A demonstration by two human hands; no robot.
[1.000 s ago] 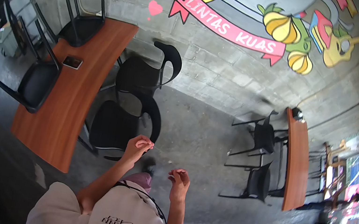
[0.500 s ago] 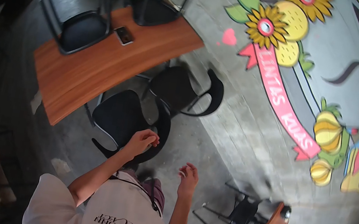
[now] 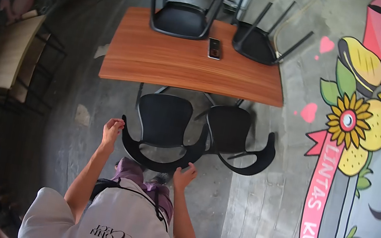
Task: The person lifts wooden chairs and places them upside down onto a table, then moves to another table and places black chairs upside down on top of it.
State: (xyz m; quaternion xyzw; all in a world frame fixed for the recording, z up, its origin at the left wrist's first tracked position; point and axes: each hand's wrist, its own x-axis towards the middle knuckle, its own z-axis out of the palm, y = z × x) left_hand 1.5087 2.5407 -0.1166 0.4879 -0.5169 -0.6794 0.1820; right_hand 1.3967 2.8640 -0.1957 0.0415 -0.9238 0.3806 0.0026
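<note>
Directly in front of me is a black chair [image 3: 163,119] with a curved backrest, its seat facing the wooden table. My left hand [image 3: 113,131] is beside the left end of that backrest, fingers loosely bent and apart, with nothing held. Just under the backrest's right side is my right hand [image 3: 185,175], open with its fingers stretched toward the rim. Whether either hand touches the chair, I cannot tell. A second black chair [image 3: 229,130] stands immediately to the right, its backrest close to the first one's.
The reddish-brown table [image 3: 188,71] carries two upturned black chairs [image 3: 179,20] and a phone [image 3: 214,48]. A painted concrete wall [image 3: 285,185] runs along the right. To the left stands a lighter wooden table [image 3: 14,51].
My view has swung left, so the table and chairs now face me squarely. My left hand has gone from over the chair to its left side; my right hand is now at its backrest.
</note>
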